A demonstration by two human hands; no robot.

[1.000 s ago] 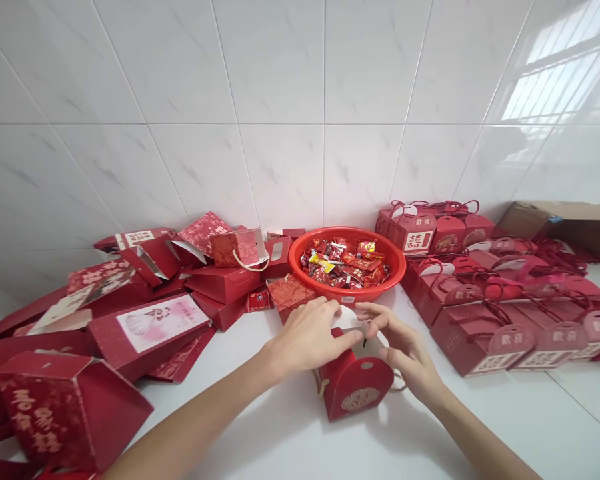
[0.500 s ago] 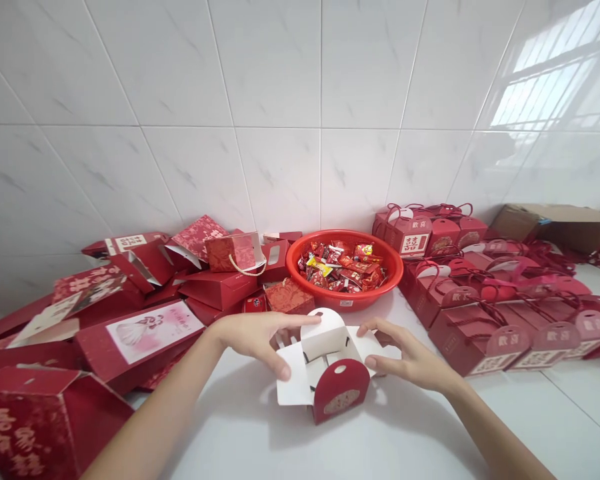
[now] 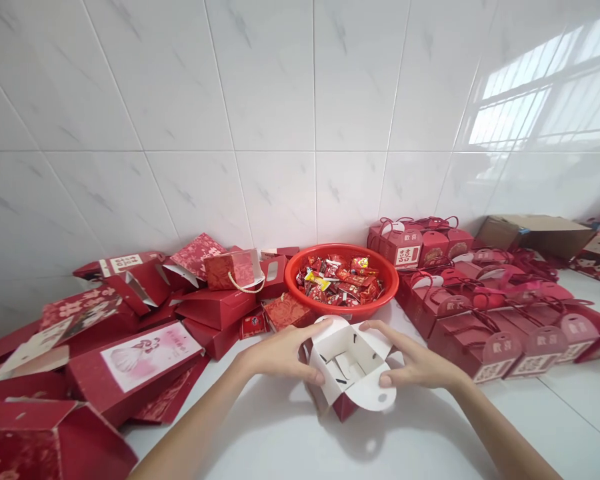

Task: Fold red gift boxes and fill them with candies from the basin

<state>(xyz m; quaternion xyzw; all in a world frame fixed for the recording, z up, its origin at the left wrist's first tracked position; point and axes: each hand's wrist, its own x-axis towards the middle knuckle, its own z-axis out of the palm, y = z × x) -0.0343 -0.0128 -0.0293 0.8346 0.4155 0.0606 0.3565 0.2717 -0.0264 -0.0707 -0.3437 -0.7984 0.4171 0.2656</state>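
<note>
A small red paper gift box (image 3: 351, 360), white inside, stands on the white table with its flaps spread and its top open. My left hand (image 3: 285, 353) grips its left side, thumb at the near left edge and fingers toward the back flap. On the right, my right hand (image 3: 410, 355) holds the box between thumb and fingers, the thumb by the rounded near flap (image 3: 375, 392). Inside the box the bottom panels show, with dark slots in the walls. Just behind it stands a red plastic basin (image 3: 341, 311) full of wrapped candies (image 3: 353, 280).
On the left lies a heap of assorted red boxes (image 3: 215, 307), one with a printed picture (image 3: 145, 353). Rows of closed red boxes with cord handles (image 3: 480, 333) stand on the right. An open cardboard box (image 3: 535, 230) sits behind them, against the tiled wall (image 3: 275, 193).
The gift box has turned between my hands, so its near rounded flap now folds outward toward the lower right and more of the inside shows. My view has tilted up slightly.
</note>
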